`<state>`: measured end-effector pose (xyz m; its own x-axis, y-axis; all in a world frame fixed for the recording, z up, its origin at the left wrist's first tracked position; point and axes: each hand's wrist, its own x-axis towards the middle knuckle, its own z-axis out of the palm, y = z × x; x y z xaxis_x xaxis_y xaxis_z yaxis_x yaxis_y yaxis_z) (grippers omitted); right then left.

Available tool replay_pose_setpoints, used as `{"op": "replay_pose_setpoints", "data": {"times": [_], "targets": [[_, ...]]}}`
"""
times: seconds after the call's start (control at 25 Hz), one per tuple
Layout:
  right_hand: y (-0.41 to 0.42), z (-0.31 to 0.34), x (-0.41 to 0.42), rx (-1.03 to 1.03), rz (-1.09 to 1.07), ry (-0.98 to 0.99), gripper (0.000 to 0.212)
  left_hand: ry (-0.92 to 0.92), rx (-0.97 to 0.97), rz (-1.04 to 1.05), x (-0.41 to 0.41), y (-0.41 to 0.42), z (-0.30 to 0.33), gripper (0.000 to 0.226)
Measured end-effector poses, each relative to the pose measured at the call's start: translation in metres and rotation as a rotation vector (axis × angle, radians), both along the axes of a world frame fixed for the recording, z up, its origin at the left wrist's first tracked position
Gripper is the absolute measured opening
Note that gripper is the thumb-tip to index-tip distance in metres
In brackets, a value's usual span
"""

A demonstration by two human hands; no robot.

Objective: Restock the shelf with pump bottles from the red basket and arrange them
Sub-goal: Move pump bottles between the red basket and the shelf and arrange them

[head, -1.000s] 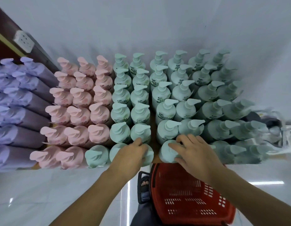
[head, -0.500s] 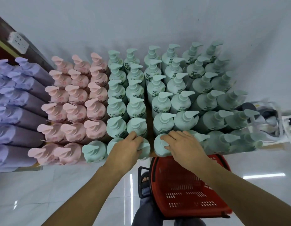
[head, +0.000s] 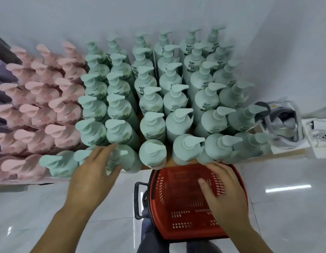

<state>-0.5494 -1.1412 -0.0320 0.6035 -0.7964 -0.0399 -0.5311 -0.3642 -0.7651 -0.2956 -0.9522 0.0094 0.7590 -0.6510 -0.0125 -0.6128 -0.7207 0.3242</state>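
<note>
Mint-green pump bottles (head: pixel 152 154) stand in tight rows on the shelf (head: pixel 290 153), with pink pump bottles (head: pixel 49 114) in rows to their left. My left hand (head: pixel 93 176) reaches over the front row, its straight fingers touching a green bottle (head: pixel 130 157) at the shelf's edge. My right hand (head: pixel 226 192) hovers over the red basket (head: pixel 176 207), fingers relaxed and pointing at the bodies of the front-row bottles; it holds nothing. The basket sits on the floor below the shelf edge and no bottles show inside it.
Purple bottles (head: pixel 1 73) lie at the far left. White packaged items (head: pixel 284 123) and a white box (head: pixel 321 137) sit on the shelf right of the green rows. The basket's black handle (head: pixel 137 198) sticks out left. Glossy white tiles cover the floor; a white wall backs the shelf.
My right hand has come off the front-row bottle top and dropped back over the basket. My left hand has slid slightly left and back along the front row. The view has shifted closer.
</note>
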Motion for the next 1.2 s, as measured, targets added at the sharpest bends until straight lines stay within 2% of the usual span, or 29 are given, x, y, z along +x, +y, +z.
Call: {"op": "replay_pose_setpoints", "data": {"times": [0.04, 0.12, 0.16, 0.2, 0.24, 0.28, 0.36, 0.4, 0.52, 0.6, 0.68, 0.8, 0.88, 1.04, 1.12, 1.2], "targets": [[-0.006, -0.010, -0.004, 0.082, -0.007, -0.027, 0.041, -0.066, -0.068, 0.082, -0.007, 0.002, -0.002, 0.057], [-0.013, -0.029, 0.004, 0.212, 0.033, -0.097, 0.062, -0.267, -0.301, 0.187, -0.031, 0.000, -0.007, 0.038], [-0.013, -0.037, 0.011, 0.232, 0.062, -0.103, 0.072, -0.348, -0.415, 0.195, -0.048, -0.003, -0.012, 0.027], [-0.010, -0.045, 0.019, 0.211, 0.088, -0.103, 0.079, -0.354, -0.515, 0.194, -0.068, -0.009, -0.022, 0.020], [-0.007, -0.050, 0.026, 0.158, 0.104, -0.100, 0.084, -0.270, -0.589, 0.219, -0.089, -0.017, -0.033, 0.017], [-0.003, -0.054, 0.031, 0.094, 0.101, -0.093, 0.087, -0.105, -0.625, 0.279, -0.109, -0.028, -0.046, 0.021], [0.002, -0.059, 0.035, -0.016, 0.071, -0.077, 0.089, 0.275, -0.614, 0.426, -0.139, -0.051, -0.072, 0.047], [0.005, -0.060, 0.036, -0.045, 0.061, -0.088, 0.089, 0.364, -0.594, 0.473, -0.146, -0.059, -0.084, 0.062], [-0.001, -0.057, 0.041, -0.055, 0.055, -0.168, 0.095, 0.437, -0.686, 0.519, -0.142, -0.079, -0.104, 0.106], [-0.013, -0.050, 0.051, -0.071, 0.089, -0.167, 0.107, 0.418, -0.725, 0.536, -0.132, -0.091, -0.111, 0.119], [-0.026, -0.042, 0.063, -0.088, 0.126, -0.131, 0.117, 0.422, -0.764, 0.558, -0.122, -0.100, -0.115, 0.119], [-0.034, -0.044, 0.072, -0.016, 0.108, -0.142, 0.128, 0.402, -0.844, 0.564, -0.111, -0.100, -0.122, 0.100], [-0.031, -0.052, 0.071, 0.011, 0.104, -0.144, 0.125, 0.393, -0.851, 0.527, -0.105, -0.095, -0.128, 0.092], [-0.025, -0.067, 0.072, -0.115, 0.040, -0.149, 0.087, 0.449, -0.878, 0.448, -0.098, -0.090, -0.137, 0.096], [-0.018, -0.071, 0.074, -0.135, 0.001, -0.178, 0.085, 0.468, -0.889, 0.439, -0.098, -0.089, -0.143, 0.097], [-0.009, -0.073, 0.073, -0.122, -0.010, -0.197, 0.094, 0.513, -0.887, 0.438, -0.098, -0.088, -0.151, 0.092]]}}
